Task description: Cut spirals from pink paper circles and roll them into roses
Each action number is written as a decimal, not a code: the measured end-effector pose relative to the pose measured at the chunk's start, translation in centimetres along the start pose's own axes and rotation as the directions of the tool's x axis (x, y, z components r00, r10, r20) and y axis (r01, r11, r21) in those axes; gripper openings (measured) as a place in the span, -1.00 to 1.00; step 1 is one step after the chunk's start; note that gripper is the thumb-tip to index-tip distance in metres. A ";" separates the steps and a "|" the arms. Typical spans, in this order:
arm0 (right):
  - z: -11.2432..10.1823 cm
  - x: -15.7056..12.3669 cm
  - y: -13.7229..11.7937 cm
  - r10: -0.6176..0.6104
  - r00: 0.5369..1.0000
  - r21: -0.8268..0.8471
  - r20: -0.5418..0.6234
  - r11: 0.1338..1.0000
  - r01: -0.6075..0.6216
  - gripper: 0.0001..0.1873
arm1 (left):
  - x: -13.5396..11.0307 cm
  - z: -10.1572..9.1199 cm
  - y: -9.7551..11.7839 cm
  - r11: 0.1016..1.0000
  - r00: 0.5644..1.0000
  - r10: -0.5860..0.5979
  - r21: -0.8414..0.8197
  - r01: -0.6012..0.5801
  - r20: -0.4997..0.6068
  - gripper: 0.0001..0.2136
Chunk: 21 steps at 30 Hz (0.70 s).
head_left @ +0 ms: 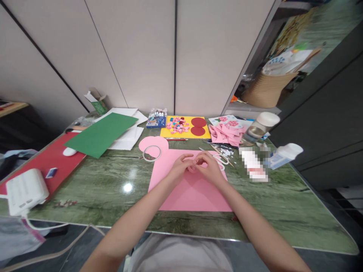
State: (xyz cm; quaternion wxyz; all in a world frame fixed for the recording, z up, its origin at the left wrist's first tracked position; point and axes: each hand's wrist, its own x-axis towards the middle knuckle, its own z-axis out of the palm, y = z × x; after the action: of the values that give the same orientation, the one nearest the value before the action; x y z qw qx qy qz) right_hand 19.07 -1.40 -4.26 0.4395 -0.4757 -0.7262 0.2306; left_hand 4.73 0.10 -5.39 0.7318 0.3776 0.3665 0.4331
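Both hands meet above a large pink paper sheet (193,198) in front of me. Between their fingertips is a small curled pink paper piece (192,168), partly covered by the fingers. My left hand (180,167) pinches it from the left, and my right hand (209,168) grips it from the right with bent fingers. Just right of the right hand lie white-handled scissors (224,160). Off to the left, a ring-shaped tape roll (143,155) overlaps pink paper circles (146,142) at the sheet's corner.
Behind, a yellow sheet (185,135) carries dark red circles (198,122) and small pink and blue pieces (177,125). Pink scraps (225,134), a jar (256,128) and a white bottle (285,155) stand right. Green paper (103,134) and a white power bank (27,190) lie left.
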 end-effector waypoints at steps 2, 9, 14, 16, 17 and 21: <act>-0.1 0.0 -0.1 -0.013 1.000 0.013 0.022 1.000 0.013 -0.95 | 0.0 -0.1 0.3 1.000 1.000 0.006 -0.004 -0.006 -0.004 -0.61; 0.1 -0.1 0.3 -0.083 0.991 -0.015 0.102 0.996 0.085 -0.80 | 0.0 -0.1 0.7 1.000 1.000 0.002 0.003 -0.002 0.004 -0.64; 0.1 -0.2 0.3 -0.032 0.999 -0.035 0.001 0.999 0.032 -0.87 | 0.1 -0.1 0.0 1.000 1.000 0.001 -0.011 -0.001 -0.017 -0.62; 0.1 -0.2 0.2 -0.008 1.000 -0.025 -0.030 1.000 0.007 -0.92 | 0.1 0.0 -0.1 1.000 1.000 -0.008 -0.014 0.008 -0.015 -0.61; 0.1 -0.2 0.2 0.001 0.999 -0.017 -0.040 1.000 -0.001 -0.94 | 0.0 0.0 -0.1 1.000 1.000 -0.013 -0.015 0.013 -0.012 -0.61; 0.2 -0.1 0.1 0.009 0.999 -0.005 -0.051 1.000 -0.010 -0.95 | -0.2 0.3 -0.1 1.000 1.000 -0.021 -0.014 0.021 -0.001 -0.61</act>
State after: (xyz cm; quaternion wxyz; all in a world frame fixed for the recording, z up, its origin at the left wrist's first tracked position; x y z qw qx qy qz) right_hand 18.93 -1.47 -4.50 0.4553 -0.4860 -0.7132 0.2186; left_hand 4.93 -0.24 -5.35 0.7385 0.3684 0.3680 0.4282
